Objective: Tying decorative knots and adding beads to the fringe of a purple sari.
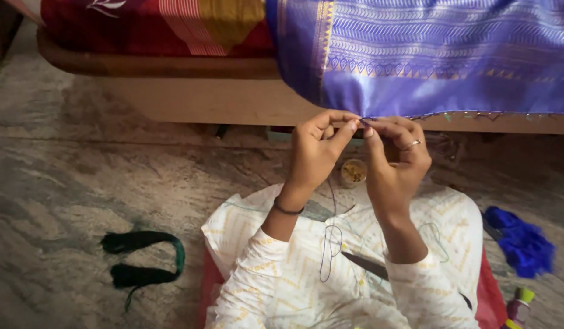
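Two hands met at the lower edge of the blue cloth (428,67), which hung down from the bed (172,91) directly above them. The left hand (316,149) had its thumb and forefinger pinched together on the hem (379,116), and the right hand (396,159), with a ring (413,144) on one finger, pinched the same spot from the other side, so the fingertips of both nearly touched. Whether a needle sat between them could not be told. A thin thread (330,237) dropped from the pinch and looped over the lap (343,256), which was covered in pale patterned fabric. A dark bangle (288,209) circled the left wrist. Just below and between the hands stood a small round cup (353,172) with yellowish contents. A bundle of blue thread (522,240) lay on the floor (81,183) to the right, near the knee. A dark green skein (145,259) lay well apart to the left.
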